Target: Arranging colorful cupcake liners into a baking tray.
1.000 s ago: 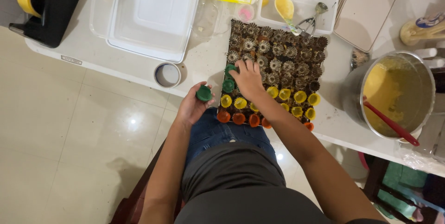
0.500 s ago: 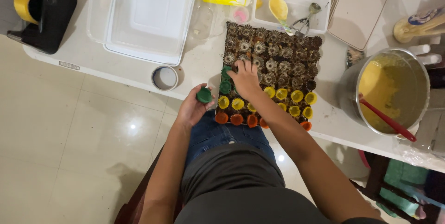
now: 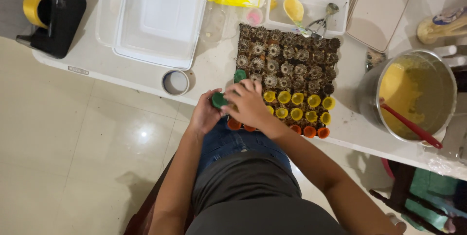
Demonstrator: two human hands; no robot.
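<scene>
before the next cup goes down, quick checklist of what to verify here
1. Left hand has a green cup ready: ok, it sits at the fingertips.
2. Right hand is at the tray by the near left corner: ok.
3. Empty spot under the right hand: cannot tell, the hand covers it.
4. Yellow cups and orange cups sit in even rows: ok.
5. Pot of batter stands apart from the tray, red spatula resting inside: ok.
6. Tape roll at the table edge, clear of both hands: ok.
</scene>
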